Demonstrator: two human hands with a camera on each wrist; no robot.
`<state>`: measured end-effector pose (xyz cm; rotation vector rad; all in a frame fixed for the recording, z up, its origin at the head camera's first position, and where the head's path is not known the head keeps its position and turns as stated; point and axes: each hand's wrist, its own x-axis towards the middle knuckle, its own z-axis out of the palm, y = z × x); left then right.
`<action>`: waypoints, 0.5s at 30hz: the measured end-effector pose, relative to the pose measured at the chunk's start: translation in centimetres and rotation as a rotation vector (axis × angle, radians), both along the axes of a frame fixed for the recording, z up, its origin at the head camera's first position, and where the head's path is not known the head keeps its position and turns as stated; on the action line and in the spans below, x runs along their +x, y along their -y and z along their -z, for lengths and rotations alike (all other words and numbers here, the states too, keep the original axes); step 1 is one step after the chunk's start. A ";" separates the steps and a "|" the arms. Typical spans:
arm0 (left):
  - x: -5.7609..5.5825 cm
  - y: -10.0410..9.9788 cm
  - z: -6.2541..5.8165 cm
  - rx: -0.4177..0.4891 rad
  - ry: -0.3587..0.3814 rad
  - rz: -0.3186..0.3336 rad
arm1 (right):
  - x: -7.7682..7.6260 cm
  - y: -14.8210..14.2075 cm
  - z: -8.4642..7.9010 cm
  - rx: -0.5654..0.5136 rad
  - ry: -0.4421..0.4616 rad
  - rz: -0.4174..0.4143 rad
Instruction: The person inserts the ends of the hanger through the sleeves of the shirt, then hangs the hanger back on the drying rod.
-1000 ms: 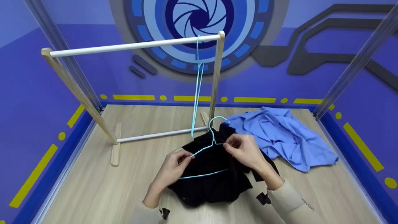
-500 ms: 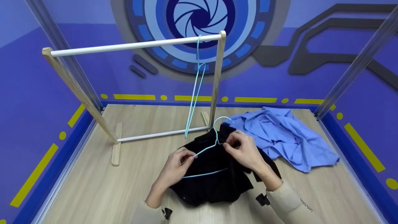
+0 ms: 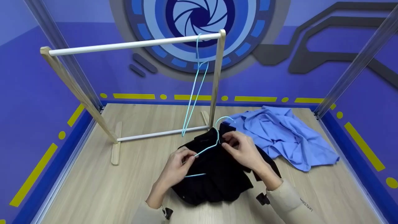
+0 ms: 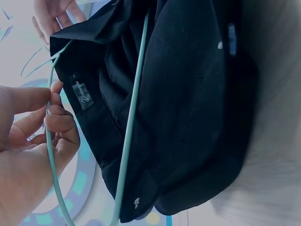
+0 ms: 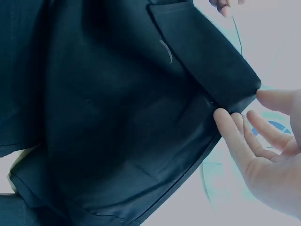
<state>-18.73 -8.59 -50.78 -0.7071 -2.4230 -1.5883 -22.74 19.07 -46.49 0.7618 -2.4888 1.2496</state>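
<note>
Resting on the table (image 3: 93, 186), a black shirt (image 3: 214, 183) partly covers a light-blue hanger (image 4: 124, 160), pinched in bent fingers of the left hand (image 3: 177, 165); the right hand (image 3: 242, 150), curled, grips the shirt's edge with finger and thumb (its neck label (image 4: 83, 93): too blurred to read).

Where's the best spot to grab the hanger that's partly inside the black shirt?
Pinch the hanger by its neck, probably, coming from above. The sloping wire turns up into the hook there, so it should balance, and the black shirt doesn't cover it. The left hand pinches the slope, where it may tip more.
</note>
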 end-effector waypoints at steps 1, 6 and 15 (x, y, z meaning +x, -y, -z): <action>0.1 -0.1 -0.1 0.000 0.005 0.006 | 0.0 0.0 0.0 0.013 -0.008 -0.006; 0.2 -0.2 -0.2 -0.007 0.006 0.018 | 0.0 0.0 0.0 0.058 -0.040 -0.038; 0.2 -0.3 -0.3 -0.003 -0.031 0.027 | -0.1 -0.1 0.3 0.025 -0.150 -0.052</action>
